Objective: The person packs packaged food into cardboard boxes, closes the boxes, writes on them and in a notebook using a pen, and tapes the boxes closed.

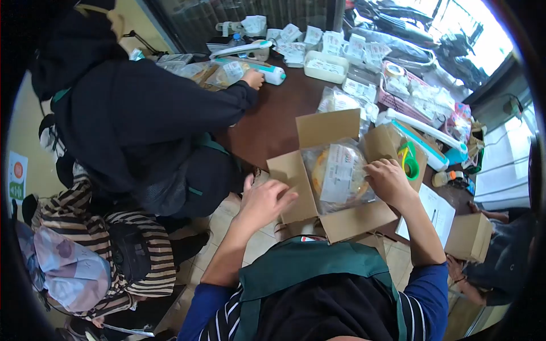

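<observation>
An open cardboard box (290, 183) stands before me with its flaps spread outward. Inside lies a clear plastic packet (340, 170) of something round and yellowish-brown, with a white printed label on top. My right hand (391, 181) is at the box's right side, its bent fingers closed on the packet's right edge; the fingertips are partly hidden. Off the box's left flap, my left hand (263, 206) hovers with its fingers apart and nothing in them. A green tape roll (409, 161) sits just beyond my right hand.
A co-worker in dark clothes (142, 113) reaches over the table (273, 119) at left. Another person (509, 256) holds a closed box (469, 236) at right. White labels (333, 42), a pink basket (392, 102), a white-blue sealer (426, 136) and papers (435, 213) lie around.
</observation>
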A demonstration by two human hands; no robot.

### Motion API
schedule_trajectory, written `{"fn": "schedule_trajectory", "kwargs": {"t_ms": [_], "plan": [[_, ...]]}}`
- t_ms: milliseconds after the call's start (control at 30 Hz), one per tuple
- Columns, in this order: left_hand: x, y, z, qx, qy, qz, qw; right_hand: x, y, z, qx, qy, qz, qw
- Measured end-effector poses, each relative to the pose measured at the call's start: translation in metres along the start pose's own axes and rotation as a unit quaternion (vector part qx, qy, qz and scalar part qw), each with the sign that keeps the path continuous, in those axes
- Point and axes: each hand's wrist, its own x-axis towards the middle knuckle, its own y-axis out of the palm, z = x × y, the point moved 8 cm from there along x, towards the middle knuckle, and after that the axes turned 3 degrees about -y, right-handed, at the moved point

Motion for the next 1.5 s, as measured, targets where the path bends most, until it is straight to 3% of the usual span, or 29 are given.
{"fn": "schedule_trajectory", "kwargs": {"t_ms": [33, 67, 100, 133, 167, 233, 333, 533, 667, 767, 800, 833, 900, 933, 1000, 1067, 1133, 1200, 1267, 1333, 1500], "plan": [[-0.009, 0.012, 0.021, -0.082, -0.031, -0.001, 0.996, 0.001, -0.016, 0.002, 0.066, 0.005, -0.041, 0.997], [-0.014, 0.022, 0.034, -0.081, -0.035, -0.006, 0.996, 0.003, -0.024, 0.007, 0.065, -0.001, -0.041, 0.997], [-0.020, 0.029, 0.061, -0.286, -0.121, -0.038, 0.950, 0.004, -0.036, 0.009, 0.106, 0.005, -0.072, 0.992], [-0.027, 0.040, 0.087, -0.475, -0.198, -0.069, 0.855, 0.006, -0.045, 0.012, 0.148, 0.011, -0.104, 0.984], [-0.031, 0.043, 0.099, -0.474, -0.198, -0.074, 0.855, 0.005, -0.052, 0.015, 0.158, 0.002, -0.138, 0.978], [-0.050, 0.046, 0.142, -0.518, -0.326, -0.162, 0.774, 0.001, -0.059, 0.022, 0.197, 0.028, -0.161, 0.967], [-0.058, 0.061, 0.160, -0.555, -0.353, -0.141, 0.740, -0.012, -0.061, 0.026, 0.239, 0.077, -0.188, 0.950], [-0.052, 0.097, 0.167, -0.570, -0.362, -0.075, 0.734, -0.053, -0.037, 0.020, 0.294, 0.155, -0.195, 0.923], [-0.047, 0.138, 0.191, -0.498, -0.396, -0.029, 0.771, -0.078, -0.035, 0.033, 0.290, 0.177, -0.204, 0.918], [-0.027, 0.160, 0.210, -0.411, -0.328, -0.088, 0.846, -0.101, -0.025, 0.030, 0.281, 0.210, -0.208, 0.913], [-0.018, 0.180, 0.229, -0.415, -0.325, -0.082, 0.846, -0.107, -0.024, 0.032, 0.277, 0.215, -0.207, 0.913], [-0.005, 0.199, 0.256, -0.309, -0.305, -0.095, 0.896, -0.113, -0.022, 0.034, 0.253, 0.216, -0.206, 0.920], [0.033, 0.209, 0.286, -0.265, -0.346, -0.078, 0.897, -0.111, -0.027, 0.035, 0.229, 0.235, -0.196, 0.924], [0.050, 0.211, 0.293, -0.327, -0.410, -0.056, 0.850, -0.113, -0.026, 0.034, 0.238, 0.263, -0.189, 0.916], [0.075, 0.196, 0.289, -0.490, -0.491, -0.111, 0.712, -0.120, -0.024, 0.034, 0.242, 0.302, -0.180, 0.904], [0.085, 0.194, 0.293, -0.449, -0.572, -0.110, 0.677, -0.127, -0.026, 0.036, 0.272, 0.307, -0.203, 0.889], [0.102, 0.176, 0.303, -0.302, -0.505, -0.199, 0.783, -0.132, -0.029, 0.036, 0.247, 0.296, -0.211, 0.898], [0.097, 0.109, 0.233, -0.151, -0.456, -0.231, 0.846, -0.133, -0.034, 0.040, 0.234, 0.260, -0.210, 0.913], [0.086, 0.074, 0.170, -0.116, -0.204, -0.362, 0.902, -0.133, -0.044, 0.034, 0.252, 0.274, -0.210, 0.904], [0.048, 0.035, 0.106, -0.192, -0.029, -0.474, 0.859, -0.125, -0.053, 0.034, 0.288, 0.210, -0.218, 0.908], [-0.046, -0.094, -0.001, -0.341, 0.055, -0.550, 0.761, -0.094, -0.069, 0.032, 0.343, 0.084, -0.254, 0.900]]}}
